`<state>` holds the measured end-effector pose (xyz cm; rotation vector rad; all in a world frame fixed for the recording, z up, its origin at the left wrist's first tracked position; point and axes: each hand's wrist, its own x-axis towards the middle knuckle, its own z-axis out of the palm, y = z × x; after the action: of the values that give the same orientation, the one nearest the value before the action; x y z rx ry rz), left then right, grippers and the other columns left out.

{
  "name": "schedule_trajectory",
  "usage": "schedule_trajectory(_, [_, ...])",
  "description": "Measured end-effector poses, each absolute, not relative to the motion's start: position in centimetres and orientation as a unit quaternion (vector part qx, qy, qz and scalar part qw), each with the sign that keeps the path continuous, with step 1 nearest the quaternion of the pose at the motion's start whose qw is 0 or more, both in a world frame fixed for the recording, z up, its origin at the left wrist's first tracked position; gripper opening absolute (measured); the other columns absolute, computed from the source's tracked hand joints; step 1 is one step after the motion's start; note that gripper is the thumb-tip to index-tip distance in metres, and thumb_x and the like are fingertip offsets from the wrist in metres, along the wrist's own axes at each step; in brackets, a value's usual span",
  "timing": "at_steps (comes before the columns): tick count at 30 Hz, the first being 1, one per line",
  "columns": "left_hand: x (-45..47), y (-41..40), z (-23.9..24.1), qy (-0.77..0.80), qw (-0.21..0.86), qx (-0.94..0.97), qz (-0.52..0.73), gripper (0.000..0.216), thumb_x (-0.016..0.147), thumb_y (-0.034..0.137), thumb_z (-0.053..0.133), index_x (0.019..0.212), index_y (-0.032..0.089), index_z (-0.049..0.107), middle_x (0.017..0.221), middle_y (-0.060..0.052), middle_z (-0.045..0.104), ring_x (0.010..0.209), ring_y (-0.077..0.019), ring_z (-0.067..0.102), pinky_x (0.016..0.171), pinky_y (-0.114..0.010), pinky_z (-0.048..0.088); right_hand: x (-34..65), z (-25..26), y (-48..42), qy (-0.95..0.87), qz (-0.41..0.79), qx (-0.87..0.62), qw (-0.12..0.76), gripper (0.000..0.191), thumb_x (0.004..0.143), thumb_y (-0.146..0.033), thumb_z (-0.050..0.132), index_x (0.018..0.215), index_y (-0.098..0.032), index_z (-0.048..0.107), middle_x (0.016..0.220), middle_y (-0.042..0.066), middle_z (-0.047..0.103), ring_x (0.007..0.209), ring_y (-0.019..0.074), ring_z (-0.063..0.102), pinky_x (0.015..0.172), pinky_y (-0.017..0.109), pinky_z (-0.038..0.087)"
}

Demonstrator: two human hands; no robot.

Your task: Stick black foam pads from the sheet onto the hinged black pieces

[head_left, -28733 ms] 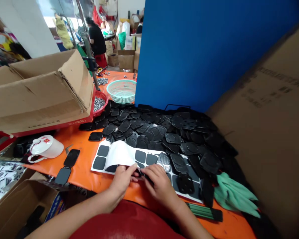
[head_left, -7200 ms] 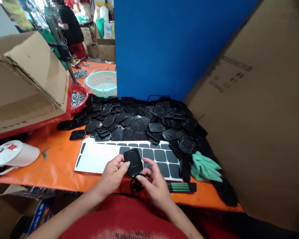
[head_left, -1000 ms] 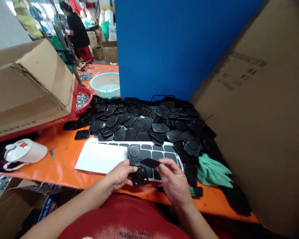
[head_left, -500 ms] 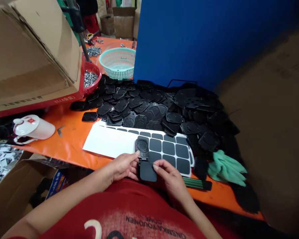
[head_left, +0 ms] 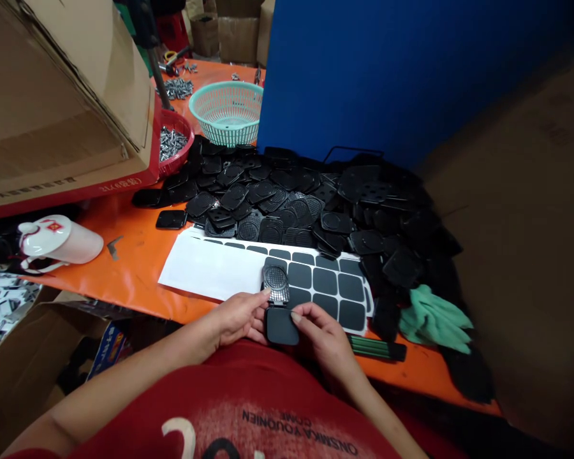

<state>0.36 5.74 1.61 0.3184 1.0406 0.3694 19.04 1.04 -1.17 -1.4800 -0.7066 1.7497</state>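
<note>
My left hand point(head_left: 243, 317) grips a black hinged plastic piece point(head_left: 276, 282) by its left side, thumb on top near the hinge. The piece lies unfolded, its upper half showing a ribbed face with a round outline. Over its lower half sits a dark grey rounded-square sticker point(head_left: 282, 326). My right hand point(head_left: 321, 328) pinches this sticker at its upper right corner between thumb and finger. Just beyond, sheets of matching stickers point(head_left: 324, 281) lie on the table, partly covered by a blank white sheet point(head_left: 210, 266).
Many black plastic pieces point(head_left: 270, 191) are heaped behind the sheets on the orange table point(head_left: 129, 274). A green glove point(head_left: 433, 319) lies right, a white lidded mug point(head_left: 60, 239) left. Farther back are a mint basket point(head_left: 227, 115), a red basket point(head_left: 187, 150) of metal parts and a blue panel point(head_left: 363, 76).
The sticker has shifted slightly left and lies more squarely over the piece's lower half. My right hand has moved left with it. The view has tilted a little.
</note>
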Motion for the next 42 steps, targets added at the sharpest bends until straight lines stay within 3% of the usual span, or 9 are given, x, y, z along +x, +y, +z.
schedule_trajectory(11, [0.4, 5.6, 1.5, 0.494, 0.84, 0.158, 0.159, 0.044, 0.084, 0.057, 0.056, 0.084, 0.013, 0.05, 0.072, -0.01, 0.067, 0.059, -0.0198, 0.066, 0.06, -0.034, 0.053, 19.0, -1.0, 1.1, -0.281, 0.672, -0.592, 0.345, 0.036, 0.069, -0.052, 0.075, 0.077, -0.021, 0.06, 0.064, -0.003, 0.054, 0.055, 0.0126, 0.048, 0.052, 0.026, 0.04])
schedule_trajectory(32, [0.5, 5.8, 2.1, 0.492, 0.842, 0.161, 0.154, 0.038, 0.096, 0.045, 0.038, 0.084, 0.012, 0.052, 0.071, -0.011, 0.067, 0.06, -0.0193, 0.068, 0.058, -0.032, 0.055, 18.9, -1.1, 0.8, -0.342, 0.631, -0.61, 0.335, 0.031, 0.076, -0.05, 0.07, 0.08, -0.02, 0.061, 0.068, -0.002, 0.054, 0.06, 0.0126, 0.046, 0.055, 0.024, 0.038])
schedule_trajectory(42, [0.3, 5.6, 1.8, 0.487, 0.842, 0.17, 0.159, 0.034, 0.094, 0.046, 0.04, 0.085, 0.015, 0.049, 0.069, -0.01, 0.067, 0.06, -0.0202, 0.068, 0.059, -0.033, 0.056, 18.6, -0.5, 0.9, -0.359, 0.616, -0.616, 0.334, 0.03, 0.078, -0.049, 0.068, 0.08, -0.02, 0.06, 0.069, -0.001, 0.055, 0.06, 0.0123, 0.046, 0.053, 0.024, 0.038])
